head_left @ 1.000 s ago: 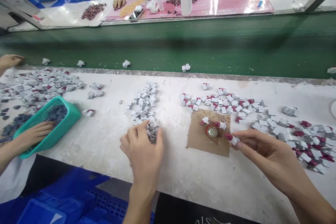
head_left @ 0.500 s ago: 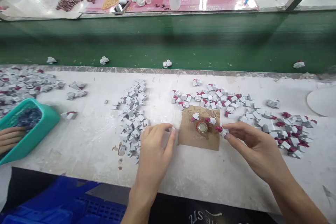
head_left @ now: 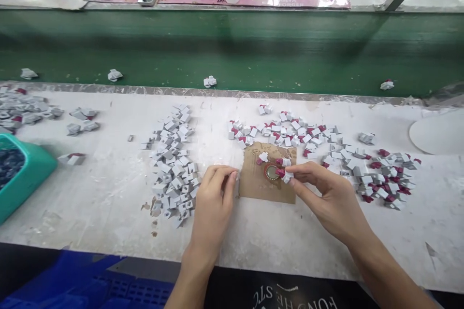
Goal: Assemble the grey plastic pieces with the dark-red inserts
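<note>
My right hand pinches a small grey and dark red piece over the round metal cap, which lies on a brown cardboard square. Two more grey and red pieces rest on the cardboard, beside the cap. My left hand is closed at the cardboard's left side, thumb and forefinger together; whatever is between its fingertips is too small to make out. Directly left of that hand spreads a pile of plain grey pieces. Grey and red pieces lie behind the cardboard.
More grey and red pieces are heaped at the right, near a white round disc. A teal basket stands at the left edge. Beyond the worktable runs a green belt carrying several pieces.
My right hand has moved left with its piece, from the cardboard's right edge to over the cap. The hand in the teal basket and the one across the belt are out of view.
</note>
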Demonstrator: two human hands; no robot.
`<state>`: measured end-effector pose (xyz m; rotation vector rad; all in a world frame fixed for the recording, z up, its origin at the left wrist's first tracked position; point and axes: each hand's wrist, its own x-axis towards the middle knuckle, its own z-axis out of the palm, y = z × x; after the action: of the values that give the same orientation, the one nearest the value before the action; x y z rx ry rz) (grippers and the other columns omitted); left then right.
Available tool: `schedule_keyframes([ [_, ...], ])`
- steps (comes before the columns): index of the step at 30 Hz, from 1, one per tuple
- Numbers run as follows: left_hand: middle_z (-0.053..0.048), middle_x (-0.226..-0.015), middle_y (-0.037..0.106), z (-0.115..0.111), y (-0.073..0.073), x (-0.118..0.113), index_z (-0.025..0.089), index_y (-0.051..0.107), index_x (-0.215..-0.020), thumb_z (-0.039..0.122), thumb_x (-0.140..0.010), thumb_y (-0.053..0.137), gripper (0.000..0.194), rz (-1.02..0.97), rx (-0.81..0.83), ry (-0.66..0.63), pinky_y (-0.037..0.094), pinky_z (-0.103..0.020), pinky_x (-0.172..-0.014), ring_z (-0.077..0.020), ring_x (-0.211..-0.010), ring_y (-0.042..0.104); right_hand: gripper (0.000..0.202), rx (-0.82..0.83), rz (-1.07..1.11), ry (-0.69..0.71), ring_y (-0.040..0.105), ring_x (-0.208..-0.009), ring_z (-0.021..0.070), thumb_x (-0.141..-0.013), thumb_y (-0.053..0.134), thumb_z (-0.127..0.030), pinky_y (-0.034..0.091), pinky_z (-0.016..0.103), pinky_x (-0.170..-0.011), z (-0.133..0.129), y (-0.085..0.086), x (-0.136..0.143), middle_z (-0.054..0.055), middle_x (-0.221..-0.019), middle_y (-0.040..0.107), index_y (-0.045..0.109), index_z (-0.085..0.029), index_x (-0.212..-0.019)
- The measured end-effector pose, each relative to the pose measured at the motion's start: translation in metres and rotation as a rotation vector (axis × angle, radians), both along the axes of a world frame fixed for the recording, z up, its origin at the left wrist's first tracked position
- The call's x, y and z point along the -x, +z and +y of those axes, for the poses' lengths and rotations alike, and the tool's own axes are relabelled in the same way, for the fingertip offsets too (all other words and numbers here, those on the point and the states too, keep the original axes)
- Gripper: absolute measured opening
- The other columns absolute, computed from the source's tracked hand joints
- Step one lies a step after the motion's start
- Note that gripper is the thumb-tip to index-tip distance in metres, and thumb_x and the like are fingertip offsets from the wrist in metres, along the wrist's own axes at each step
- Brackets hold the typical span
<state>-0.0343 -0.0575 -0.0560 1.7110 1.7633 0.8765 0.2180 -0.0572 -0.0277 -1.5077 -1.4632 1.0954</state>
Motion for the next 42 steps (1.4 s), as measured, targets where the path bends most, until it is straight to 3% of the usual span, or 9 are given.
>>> schedule_keyframes([
  [4,-0.006,-0.105,0.079,0.002,0.005,-0.001,0.024,0.078,-0.105,0.025,-0.116,0.056,0.025,-0.039,0.042,0.009,0.062,-0.036,-0.091,-0.0223,-0.100,0.077,0.012,-0.009,-0.010,0.009,0.085,-0.093,0.0254,-0.105,0.079,-0.030,0.074,0.043,-0.088,0.000,-0.001,0.000,0.003,-0.103,0.090,0.089,-0.031,-0.110],
  [11,-0.004,-0.110,0.076,-0.003,0.005,0.005,0.024,0.078,-0.124,0.018,-0.106,0.064,0.024,-0.068,0.068,-0.071,0.062,-0.032,-0.084,-0.0180,-0.090,0.072,0.014,-0.016,-0.013,0.009,0.085,-0.095,0.0246,-0.106,0.078,-0.028,0.073,0.041,-0.086,-0.001,-0.002,0.001,0.003,-0.106,0.090,0.089,-0.031,-0.113],
  [20,-0.001,-0.099,0.076,-0.004,0.008,-0.002,0.026,0.079,-0.116,0.026,-0.108,0.069,0.013,-0.129,0.087,0.017,0.060,-0.031,-0.077,-0.0189,-0.088,0.073,0.015,-0.035,-0.044,0.029,0.085,-0.092,0.0263,-0.107,0.075,-0.027,0.073,0.043,-0.082,0.001,0.001,0.002,0.005,-0.105,0.090,0.089,-0.031,-0.112],
  [23,-0.003,-0.107,0.081,-0.004,0.010,-0.004,0.026,0.079,-0.119,0.030,-0.108,0.071,0.015,-0.190,0.135,0.043,0.060,-0.030,-0.070,-0.0192,-0.089,0.077,0.017,-0.066,-0.084,0.055,0.084,-0.089,0.0265,-0.108,0.073,-0.026,0.071,0.043,-0.079,0.002,0.002,0.003,0.005,-0.101,0.089,0.089,-0.031,-0.113],
  [25,-0.004,-0.114,0.083,-0.003,0.012,-0.006,0.026,0.079,-0.120,0.031,-0.107,0.073,0.015,-0.251,0.146,0.035,0.064,-0.032,-0.077,-0.0195,-0.093,0.080,0.019,-0.081,-0.087,0.062,0.082,-0.087,0.0259,-0.109,0.072,-0.025,0.070,0.042,-0.078,0.002,0.002,0.004,0.005,-0.099,0.088,0.089,-0.031,-0.113],
  [28,-0.003,-0.113,0.084,0.001,0.016,-0.011,0.027,0.082,-0.119,0.028,-0.106,0.077,0.014,-0.360,0.142,0.001,0.069,-0.035,-0.093,-0.0198,-0.099,0.082,0.017,-0.060,-0.023,0.037,0.081,-0.088,0.0247,-0.107,0.077,-0.025,0.069,0.041,-0.079,0.001,0.004,0.003,0.004,-0.100,0.088,0.091,-0.032,-0.113],
  [32,-0.003,-0.114,0.085,0.010,0.027,-0.025,0.028,0.084,-0.121,0.026,-0.105,0.079,0.016,-0.532,0.194,-0.080,0.072,-0.034,-0.094,-0.0199,-0.103,0.084,0.010,0.061,0.207,-0.057,0.086,-0.099,0.0267,-0.103,0.087,-0.036,0.074,0.043,-0.087,0.004,0.006,-0.002,0.004,-0.106,0.090,0.093,-0.034,-0.111],
  [35,-0.004,-0.115,0.088,0.016,0.036,-0.037,0.028,0.083,-0.122,0.026,-0.105,0.082,0.017,-0.664,0.263,-0.122,0.074,-0.036,-0.095,-0.0217,-0.104,0.087,0.017,0.167,0.392,-0.109,0.089,-0.107,0.0303,-0.100,0.092,-0.048,0.076,0.049,-0.094,0.010,0.008,-0.008,0.005,-0.114,0.092,0.091,-0.035,-0.111],
  [42,-0.004,-0.119,0.089,0.028,0.049,-0.056,0.029,0.087,-0.122,0.029,-0.107,0.082,0.016,-0.787,0.290,-0.201,0.074,-0.036,-0.101,-0.0213,-0.107,0.087,0.023,0.213,0.467,-0.049,0.087,-0.119,0.0329,-0.101,0.089,-0.056,0.071,0.059,-0.110,0.016,0.010,-0.015,0.005,-0.122,0.093,0.089,-0.037,-0.113],
])
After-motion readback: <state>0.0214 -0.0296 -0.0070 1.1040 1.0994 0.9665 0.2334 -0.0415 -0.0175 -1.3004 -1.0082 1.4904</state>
